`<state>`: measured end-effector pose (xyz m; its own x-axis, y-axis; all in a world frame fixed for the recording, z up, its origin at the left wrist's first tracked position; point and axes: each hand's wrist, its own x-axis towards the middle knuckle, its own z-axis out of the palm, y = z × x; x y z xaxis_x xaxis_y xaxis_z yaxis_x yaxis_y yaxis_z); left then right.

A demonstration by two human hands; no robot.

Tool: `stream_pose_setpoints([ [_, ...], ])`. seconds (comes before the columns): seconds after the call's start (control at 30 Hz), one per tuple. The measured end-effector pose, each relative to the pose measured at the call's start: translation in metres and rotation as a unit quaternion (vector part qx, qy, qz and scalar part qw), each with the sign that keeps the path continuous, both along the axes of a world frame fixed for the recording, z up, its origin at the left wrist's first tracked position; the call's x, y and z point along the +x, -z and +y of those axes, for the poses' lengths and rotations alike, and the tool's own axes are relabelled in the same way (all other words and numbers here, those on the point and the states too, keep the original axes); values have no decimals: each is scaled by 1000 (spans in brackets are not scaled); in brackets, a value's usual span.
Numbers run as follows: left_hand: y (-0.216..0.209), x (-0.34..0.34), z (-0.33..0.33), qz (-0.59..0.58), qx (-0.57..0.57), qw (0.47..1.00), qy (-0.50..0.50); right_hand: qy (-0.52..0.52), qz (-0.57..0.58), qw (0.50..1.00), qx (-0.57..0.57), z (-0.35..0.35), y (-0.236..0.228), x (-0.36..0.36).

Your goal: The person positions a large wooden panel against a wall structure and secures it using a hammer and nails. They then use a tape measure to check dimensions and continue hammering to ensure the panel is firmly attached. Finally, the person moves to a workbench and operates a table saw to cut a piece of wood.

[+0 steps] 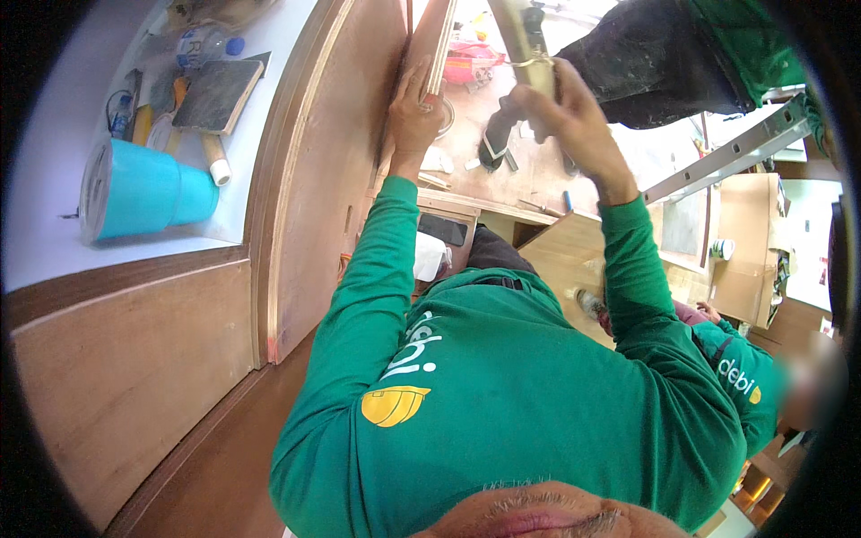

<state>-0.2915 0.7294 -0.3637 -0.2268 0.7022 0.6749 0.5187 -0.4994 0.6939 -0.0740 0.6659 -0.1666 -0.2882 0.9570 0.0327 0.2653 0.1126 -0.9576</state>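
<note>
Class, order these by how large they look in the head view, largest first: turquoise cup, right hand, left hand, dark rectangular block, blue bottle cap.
1. Turquoise cup
2. Right hand
3. Left hand and dark rectangular block: too alike to rank
4. Blue bottle cap

Board shows layered edge; pale bar, perhaps wooden, slants nearby.

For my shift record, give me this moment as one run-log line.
left hand: on board edge | right hand: gripping pale bar | blue cup: at far left
</note>
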Motion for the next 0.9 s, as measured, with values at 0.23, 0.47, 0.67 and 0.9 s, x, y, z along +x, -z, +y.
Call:
stream_pose_setpoints([
  [0.23,-8,2,-2,-21,-11,1000,8,85,161,978,-100,-14,23,-6],
  [0.47,-11,32,-4,11,-60,996,59,99,-93,990,39,106,110,-53],
  [0.67,9,31,2,12,-56,997,55,129,-133,982,-24,231,93,-45],
  [0.9,1,16,2,56,-83,994,37,42,-139,985,89,468,110,-32],
])
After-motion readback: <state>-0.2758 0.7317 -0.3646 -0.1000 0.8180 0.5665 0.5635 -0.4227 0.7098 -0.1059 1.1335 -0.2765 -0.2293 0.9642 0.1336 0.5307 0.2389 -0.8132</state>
